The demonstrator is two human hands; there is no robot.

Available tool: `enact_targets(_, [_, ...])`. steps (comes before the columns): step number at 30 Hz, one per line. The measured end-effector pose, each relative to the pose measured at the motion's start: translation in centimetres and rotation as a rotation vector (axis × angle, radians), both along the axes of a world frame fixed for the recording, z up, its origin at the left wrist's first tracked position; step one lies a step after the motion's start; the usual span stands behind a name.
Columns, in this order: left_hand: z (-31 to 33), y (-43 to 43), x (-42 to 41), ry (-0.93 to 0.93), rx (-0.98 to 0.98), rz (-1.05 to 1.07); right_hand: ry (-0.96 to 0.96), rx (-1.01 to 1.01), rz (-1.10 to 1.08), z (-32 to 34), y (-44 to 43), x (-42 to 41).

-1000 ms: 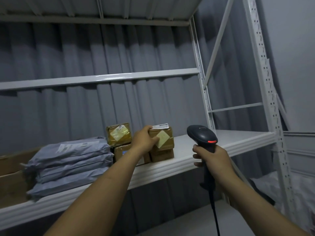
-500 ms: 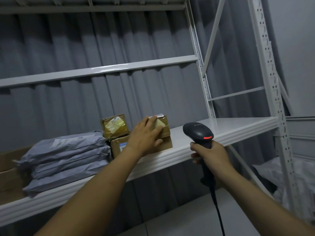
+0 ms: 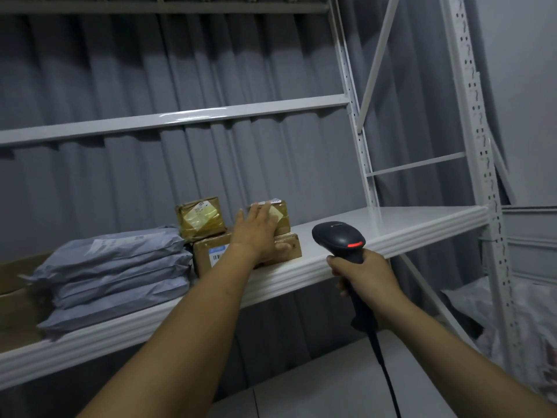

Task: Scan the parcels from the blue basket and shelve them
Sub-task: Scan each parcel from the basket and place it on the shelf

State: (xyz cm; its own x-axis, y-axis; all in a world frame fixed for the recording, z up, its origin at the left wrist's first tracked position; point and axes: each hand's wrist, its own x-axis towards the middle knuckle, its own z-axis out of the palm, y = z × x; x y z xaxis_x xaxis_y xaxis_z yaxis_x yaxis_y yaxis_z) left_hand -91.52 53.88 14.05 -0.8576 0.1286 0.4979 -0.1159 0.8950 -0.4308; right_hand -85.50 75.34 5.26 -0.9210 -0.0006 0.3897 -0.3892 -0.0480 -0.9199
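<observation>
The left hand point(image 3: 256, 233) lies flat, fingers spread, against the small taped parcel point(image 3: 278, 214) stacked on a brown box point(image 3: 289, 248) near the shelf's point(image 3: 407, 227) front edge; the right hand point(image 3: 366, 274) is clenched around the scanner point(image 3: 339, 238). The parcel should be pushed squarely back, level with the neighbouring taped box point(image 3: 200, 217), so it cannot topple off.

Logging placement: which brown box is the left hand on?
The upper right box, stacked on the lower one; the left hand lies open across it. The other taped box sits untouched, farther left.
</observation>
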Motion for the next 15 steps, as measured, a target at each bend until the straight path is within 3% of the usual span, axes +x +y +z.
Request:
enact_targets(8, [-5.1, 0.7, 9.7, 0.037, 0.201, -0.202, -0.037, 0.167, -0.003, -3.5, -0.1, 7.5])
enact_targets(15, [-18.1, -0.9, 19.6, -0.175, 0.369, -0.150, -0.196, 0.341, 0.073, -12.5, -0.8, 16.2])
